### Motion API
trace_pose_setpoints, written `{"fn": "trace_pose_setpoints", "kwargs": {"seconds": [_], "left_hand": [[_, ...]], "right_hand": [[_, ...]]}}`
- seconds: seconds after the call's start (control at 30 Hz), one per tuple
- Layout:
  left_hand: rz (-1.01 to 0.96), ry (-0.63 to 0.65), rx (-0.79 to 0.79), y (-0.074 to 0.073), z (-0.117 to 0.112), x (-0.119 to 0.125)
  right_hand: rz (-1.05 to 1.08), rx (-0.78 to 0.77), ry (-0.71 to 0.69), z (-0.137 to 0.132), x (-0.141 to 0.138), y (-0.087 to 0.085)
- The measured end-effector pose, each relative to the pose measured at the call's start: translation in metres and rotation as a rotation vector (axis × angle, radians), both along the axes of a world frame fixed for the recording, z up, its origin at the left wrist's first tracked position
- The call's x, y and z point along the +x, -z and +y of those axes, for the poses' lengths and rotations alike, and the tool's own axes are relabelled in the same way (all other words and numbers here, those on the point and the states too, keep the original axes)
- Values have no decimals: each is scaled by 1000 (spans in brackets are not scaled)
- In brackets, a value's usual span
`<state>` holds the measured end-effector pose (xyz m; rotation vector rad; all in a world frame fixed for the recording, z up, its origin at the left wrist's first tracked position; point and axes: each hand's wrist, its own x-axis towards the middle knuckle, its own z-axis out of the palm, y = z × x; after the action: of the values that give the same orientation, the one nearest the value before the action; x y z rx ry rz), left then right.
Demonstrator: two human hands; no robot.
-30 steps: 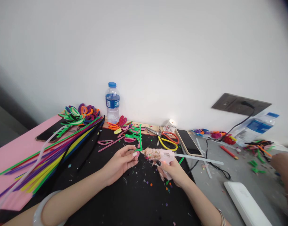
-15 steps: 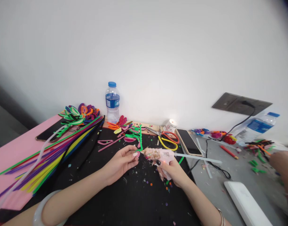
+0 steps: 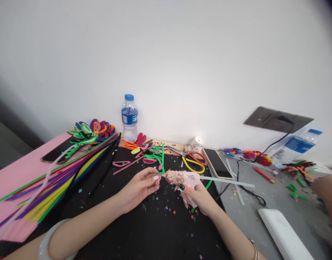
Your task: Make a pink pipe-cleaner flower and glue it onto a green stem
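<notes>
My left hand (image 3: pixel 140 188) pinches a bent pipe cleaner piece; its green stem (image 3: pixel 163 159) stands up and a bit of pink shows at the fingertips. In my right hand (image 3: pixel 197 196) is a pale pink glue gun (image 3: pixel 189 178), gripped by its handle, with a small light glowing on it. The gun's crusted nozzle end points left and sits at the pipe cleaner; whether it touches is too small to tell. A long clear glue stick (image 3: pixel 227 181) juts from the gun's back. Behind the hands lie pink and green pipe cleaner loops (image 3: pixel 152 158).
Colourful pipe cleaners (image 3: pixel 65 177) spread over the left side. A water bottle (image 3: pixel 129 119), scissors (image 3: pixel 194 162), a paper cup (image 3: pixel 196 144) and a phone (image 3: pixel 218 164) line the back. At right are a white case (image 3: pixel 285 233), a red pen-like stick (image 3: pixel 264 175), cords and another person's hand (image 3: pixel 327 189).
My hands stay almost in place, with the glue gun and green stem shifting only very slightly. The other person's hand at the right edge has moved a little.
</notes>
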<state>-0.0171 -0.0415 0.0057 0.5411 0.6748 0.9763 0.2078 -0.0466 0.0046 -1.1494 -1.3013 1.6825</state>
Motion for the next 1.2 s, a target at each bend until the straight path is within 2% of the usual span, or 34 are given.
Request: {"fn": "trace_pose_setpoints", "kwargs": {"seconds": [0.97,1.2], "left_hand": [[21,-18,-7,-4,0,0],[16,0,4,-2,1,-1]], "right_hand": [[-50,-33,-35,-3,3,-2],[-59,-7,44,-2,2,-3]]}}
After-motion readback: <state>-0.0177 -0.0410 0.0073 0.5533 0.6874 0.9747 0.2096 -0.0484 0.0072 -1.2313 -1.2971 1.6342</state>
